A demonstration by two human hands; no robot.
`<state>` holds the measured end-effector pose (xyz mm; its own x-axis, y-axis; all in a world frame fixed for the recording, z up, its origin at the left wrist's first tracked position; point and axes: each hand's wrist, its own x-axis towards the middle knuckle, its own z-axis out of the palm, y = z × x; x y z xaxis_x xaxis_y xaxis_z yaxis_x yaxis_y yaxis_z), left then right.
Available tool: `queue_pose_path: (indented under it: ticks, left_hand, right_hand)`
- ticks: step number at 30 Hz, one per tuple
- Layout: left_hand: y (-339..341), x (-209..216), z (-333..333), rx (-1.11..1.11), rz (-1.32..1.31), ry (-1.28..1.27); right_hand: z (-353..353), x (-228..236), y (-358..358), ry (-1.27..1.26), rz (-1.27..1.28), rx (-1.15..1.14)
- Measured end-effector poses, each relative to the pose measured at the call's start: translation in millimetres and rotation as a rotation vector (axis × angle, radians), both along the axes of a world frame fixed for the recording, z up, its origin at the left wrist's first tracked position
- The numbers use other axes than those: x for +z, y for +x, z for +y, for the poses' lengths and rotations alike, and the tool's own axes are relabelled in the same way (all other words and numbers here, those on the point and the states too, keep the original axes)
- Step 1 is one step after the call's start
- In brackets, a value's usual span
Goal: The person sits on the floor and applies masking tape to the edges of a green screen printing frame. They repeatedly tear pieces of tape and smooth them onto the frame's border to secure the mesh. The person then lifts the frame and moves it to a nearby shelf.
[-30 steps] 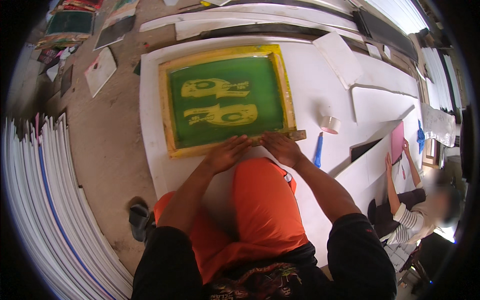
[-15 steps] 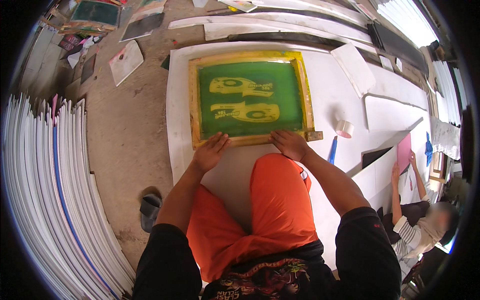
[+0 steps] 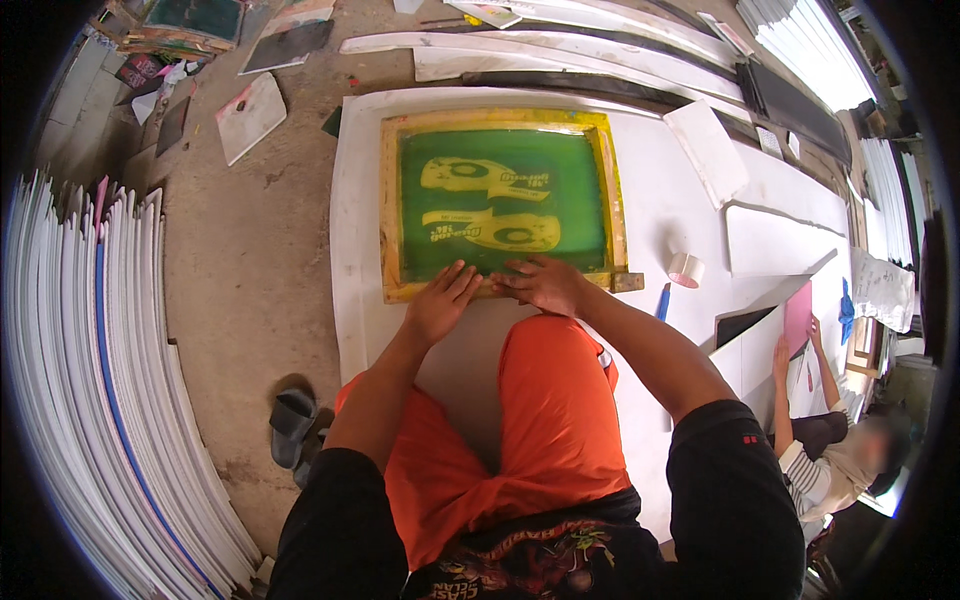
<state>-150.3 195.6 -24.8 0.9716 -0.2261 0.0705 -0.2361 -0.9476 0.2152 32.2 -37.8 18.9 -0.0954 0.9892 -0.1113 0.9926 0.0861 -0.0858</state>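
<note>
1. Left hand (image 3: pixel 441 303) and right hand (image 3: pixel 546 286) lie flat, unclenched, on the near rail (image 3: pixel 402 294) of the wooden screen-printing frame (image 3: pixel 391 200), which sits on white board (image 3: pixel 360 250).
2. Uneven pressure could skew the frame.
3. Either hand straying inward could smudge the green mesh (image 3: pixel 580 195).

The frame (image 3: pixel 390 205) looks like wood smeared with paint, the screen (image 3: pixel 500 202) smooth and glossy. The sheet (image 3: pixel 362 255) is smooth and matt. The tape (image 3: pixel 686 269) looks like shiny plastic, the cutter (image 3: pixel 664 301) plastic too. The floor (image 3: pixel 240 270) looks rough and dusty; the shorts (image 3: pixel 560 400) are smooth cloth.
</note>
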Motion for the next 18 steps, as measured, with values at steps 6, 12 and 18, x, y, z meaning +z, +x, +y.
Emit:
queue_pose_path:
  ticks: [6,12,18]
  left_hand:
    - [-10.6,-5.6,16.6,-0.132,-0.057,0.004]
    - [-23.0,55.9,69.9,0.185,0.006,-0.012]
    - [-57.3,28.9,89.3,0.627,0.043,-0.36]
  right_hand:
    - [8.2,6.8,6.1,0.068,-0.11,0.235]
    - [49.1,22.4,-19.7,-0.212,0.32,-0.288]
    - [121.5,7.2,-67.9,-0.141,0.38,-0.358]
